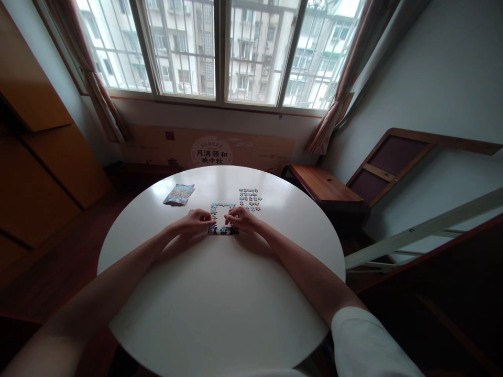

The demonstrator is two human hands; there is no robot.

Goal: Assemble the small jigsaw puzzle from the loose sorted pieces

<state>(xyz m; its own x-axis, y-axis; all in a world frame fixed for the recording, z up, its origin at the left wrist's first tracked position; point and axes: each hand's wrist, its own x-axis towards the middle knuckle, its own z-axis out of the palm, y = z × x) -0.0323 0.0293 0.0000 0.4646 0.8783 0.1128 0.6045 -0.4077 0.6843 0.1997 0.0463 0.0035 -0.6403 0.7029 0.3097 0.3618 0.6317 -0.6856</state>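
Note:
A small jigsaw puzzle frame, only its border joined, lies on the round white table. My left hand rests at the frame's left side with fingers curled, fingertips touching the border. My right hand sits at its right side, fingers bent and pinched on the border near the lower edge. What, if anything, the fingers pinch is too small to make out. Loose puzzle pieces lie spread just beyond my right hand.
A printed packet lies on the table at the far left. A wooden bench and a leaning wooden frame stand to the right. Cabinets line the left wall. Barred windows fill the back.

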